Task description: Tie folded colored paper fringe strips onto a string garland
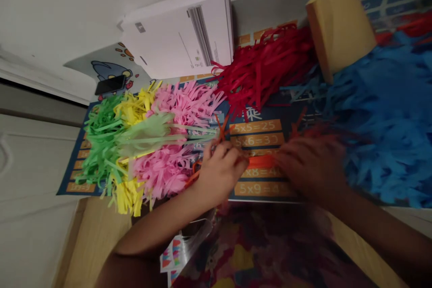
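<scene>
My left hand is curled shut on a bundle of orange paper strips, whose ends fan out past my knuckles. My right hand is smeared by motion and lies over the other end of the orange strips; its fingers look bent down onto them. Both hands work over a blue multiplication mat on the table. Heaps of fringed paper surround them: pink, yellow and green to the left, red behind, blue to the right.
A white box with printed labels stands at the back beside a black phone. A tan cardboard box leans at the back right. Near my left arm lies a clear packet with coloured triangles. Patterned cloth covers my lap.
</scene>
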`<state>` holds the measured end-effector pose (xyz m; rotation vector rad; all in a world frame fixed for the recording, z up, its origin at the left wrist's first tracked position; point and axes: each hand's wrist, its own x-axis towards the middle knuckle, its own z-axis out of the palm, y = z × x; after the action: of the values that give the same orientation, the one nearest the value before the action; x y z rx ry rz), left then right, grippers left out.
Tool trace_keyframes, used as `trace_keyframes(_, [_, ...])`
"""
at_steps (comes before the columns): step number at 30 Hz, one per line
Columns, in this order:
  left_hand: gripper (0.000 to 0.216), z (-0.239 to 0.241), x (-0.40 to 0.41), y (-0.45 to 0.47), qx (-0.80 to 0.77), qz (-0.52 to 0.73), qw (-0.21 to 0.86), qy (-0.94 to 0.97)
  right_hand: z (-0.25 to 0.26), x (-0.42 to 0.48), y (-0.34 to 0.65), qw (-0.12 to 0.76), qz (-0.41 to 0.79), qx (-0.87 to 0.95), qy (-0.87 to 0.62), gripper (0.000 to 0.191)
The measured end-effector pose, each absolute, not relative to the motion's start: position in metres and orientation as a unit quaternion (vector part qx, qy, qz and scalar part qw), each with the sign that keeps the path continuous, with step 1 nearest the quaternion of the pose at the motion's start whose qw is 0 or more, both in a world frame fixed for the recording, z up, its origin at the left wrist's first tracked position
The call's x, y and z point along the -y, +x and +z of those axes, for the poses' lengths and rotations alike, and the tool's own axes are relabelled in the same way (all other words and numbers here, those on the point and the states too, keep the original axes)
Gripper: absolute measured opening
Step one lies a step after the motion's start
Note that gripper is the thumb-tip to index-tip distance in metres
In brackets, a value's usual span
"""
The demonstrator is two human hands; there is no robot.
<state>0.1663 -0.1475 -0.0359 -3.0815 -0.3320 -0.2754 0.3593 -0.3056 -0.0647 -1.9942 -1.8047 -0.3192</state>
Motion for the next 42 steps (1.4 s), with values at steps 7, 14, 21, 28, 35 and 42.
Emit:
trace_keyframes(7, [0.022,-0.030,0.156,0.175,0.019,-0.065,0.057,-0.996,-0.063,0.293,0.364,0.151,-0.102,0.778,-0.601,0.025])
trace_keyframes(14, [0.016,-0.044,0.155,0.175,0.049,-0.120,0.048,-0.990,-0.056,0.281,0.352,0.148,-0.114,0.740,-0.646,0.016])
trace_keyframes(21, [0.008,-0.049,0.152,0.148,0.061,-0.179,-0.001,-0.982,-0.070,0.304,0.366,0.200,-0.124,0.754,-0.614,0.027])
trace_keyframes(28, [0.010,-0.051,0.149,0.151,0.123,-0.163,-0.102,-0.974,-0.082,0.309,0.388,0.271,0.001,0.690,-0.671,0.025])
trace_keyframes(35, [0.013,-0.052,0.147,0.156,0.154,-0.164,-0.138,-0.965,-0.082,0.302,0.392,0.235,0.081,0.667,-0.703,0.027])
trace_keyframes(42, [0.013,-0.053,0.144,0.162,0.175,-0.142,-0.178,-0.958,-0.080,0.297,0.391,0.224,0.114,0.641,-0.725,0.021])
